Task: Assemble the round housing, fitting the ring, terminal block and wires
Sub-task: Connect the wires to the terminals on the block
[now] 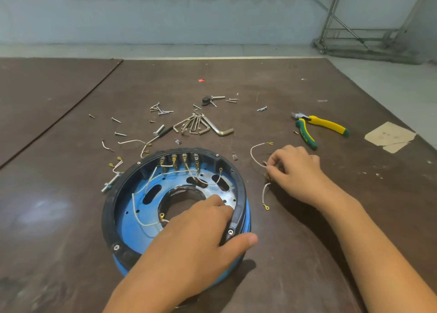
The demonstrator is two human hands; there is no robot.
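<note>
One wire pinched by right hand; left hand grips housing.

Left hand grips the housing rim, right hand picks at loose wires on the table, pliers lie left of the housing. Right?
One slip: the head view shows the pliers right of the housing, beyond the right hand. The left hand and wires are as stated.

Screws and hex keys crowd the table behind the round housing; pliers lie far right; wires cross the housing's interior; the left hand grips its near rim, the right hand a loose wire beside; open board stretches left.
</note>
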